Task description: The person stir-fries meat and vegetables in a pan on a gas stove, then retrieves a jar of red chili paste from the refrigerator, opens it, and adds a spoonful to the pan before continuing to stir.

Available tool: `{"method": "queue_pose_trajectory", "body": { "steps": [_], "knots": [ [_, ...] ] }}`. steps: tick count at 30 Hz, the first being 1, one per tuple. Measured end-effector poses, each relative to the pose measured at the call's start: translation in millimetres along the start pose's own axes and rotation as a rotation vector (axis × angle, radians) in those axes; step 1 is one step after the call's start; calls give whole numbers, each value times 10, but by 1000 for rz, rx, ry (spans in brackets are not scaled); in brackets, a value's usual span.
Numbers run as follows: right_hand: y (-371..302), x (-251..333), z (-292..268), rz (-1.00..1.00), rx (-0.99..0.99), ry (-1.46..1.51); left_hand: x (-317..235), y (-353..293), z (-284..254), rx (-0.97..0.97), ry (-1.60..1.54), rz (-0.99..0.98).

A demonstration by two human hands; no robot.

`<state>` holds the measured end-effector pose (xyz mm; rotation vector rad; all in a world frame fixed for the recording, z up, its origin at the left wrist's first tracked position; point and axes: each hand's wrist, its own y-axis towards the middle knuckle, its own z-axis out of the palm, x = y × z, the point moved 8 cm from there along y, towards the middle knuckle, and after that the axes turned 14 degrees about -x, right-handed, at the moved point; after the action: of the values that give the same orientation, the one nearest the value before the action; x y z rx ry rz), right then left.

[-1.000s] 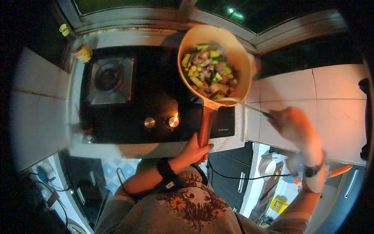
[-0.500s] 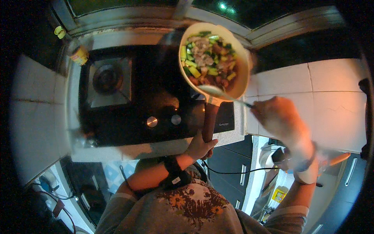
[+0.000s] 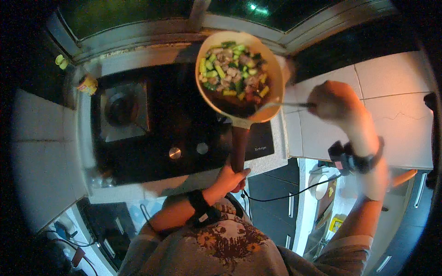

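Observation:
A cream-coloured frying pan (image 3: 276,69) with a brown handle is over the right part of the black stove. In it lie chopped green vegetables and pieces of meat (image 3: 232,72), gathered toward the far side. My left hand (image 3: 229,178) is wrapped round the end of the pan's handle. My right hand (image 3: 335,100), blurred, grips the dark end of a long metal cooking utensil (image 3: 294,105). Its rounded head is at the pan's near right inner edge, too smeared to tell spoon from spatula. The burner under the pan is hidden.
The black gas stove (image 3: 184,124) has a bare left burner (image 3: 122,109) and two knobs along its front. A jar with a yellow label (image 3: 87,85) stands at the far left corner. White tiled walls (image 3: 386,101) flank both sides. A black cable (image 3: 285,198) hangs across at the right.
The utensil's head has swung right along the pan's near side, and my right hand has moved up and right. The food is spread differently. The view has shifted slightly; my left hand keeps its hold.

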<state>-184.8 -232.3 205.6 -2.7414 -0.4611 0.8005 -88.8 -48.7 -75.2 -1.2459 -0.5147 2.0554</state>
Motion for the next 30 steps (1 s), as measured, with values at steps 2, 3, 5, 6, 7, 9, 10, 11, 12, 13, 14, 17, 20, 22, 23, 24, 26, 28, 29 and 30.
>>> {"method": "queue_pose_trajectory", "body": {
  "steps": [2, 3, 5, 6, 7, 9, 10, 11, 12, 13, 14, 17, 20, 22, 23, 24, 26, 28, 29, 30],
  "knots": [
    [38, 116, 50, -113, -70, -56, -72, -27, 11, 17, -42, 20],
    [107, 77, 186, 6, -29, 29, -97, -50, 14, 20, -63, 23],
    [289, 174, 415, 30, -87, -41, -103, -69, -8, -28, -49, -6],
    [351, 139, 432, 35, -167, -15, -103, -79, -7, -29, -30, -18],
    [389, 84, 489, 48, -164, 10, -92, -85, -10, -40, -9, -38],
    [391, 9, 474, 22, -199, 61, -141, -103, 4, -31, -36, -3],
    [355, -37, 384, -19, -239, 85, -145, -109, 13, -17, -41, -11],
    [318, -64, 354, -24, -206, 76, -143, -114, 12, -17, -42, -25],
    [290, -169, 330, 66, -136, 160, -143, -119, 10, -21, -38, -31],
    [236, -346, 328, 188, 6, 210, -138, -123, -3, -40, -32, -38],
    [206, -422, 320, 255, 97, 285, -133, -127, -19, -59, -26, -46],
    [298, -589, 355, 362, 238, 356, -151, -135, -3, -25, -29, -42],
    [553, -873, 583, 346, 375, 290, -142, -136, -11, -35, -32, -57],
    [752, -1032, 892, 417, 435, 378, -152, -135, -3, -24, -7, -39],
    [810, -1078, 1085, 452, 461, 417, -158, -132, -1, -18, 1, -30],
    [838, -1055, 1284, 454, 487, 544, -148, -124, -2, -17, 21, -42],
    [844, -994, 1644, 517, 445, 774, -113, -114, -7, -22, 50, -64],
    [892, -822, 1874, 429, 371, 915, -110, -113, 8, 5, 9, -47],
    [934, -745, 2006, 501, 347, 977, -114, -106, 11, 13, -6, -33],
    [1028, -646, 2050, 492, 192, 992, -120, -97, 2, -8, -2, -2]
  ]
}}
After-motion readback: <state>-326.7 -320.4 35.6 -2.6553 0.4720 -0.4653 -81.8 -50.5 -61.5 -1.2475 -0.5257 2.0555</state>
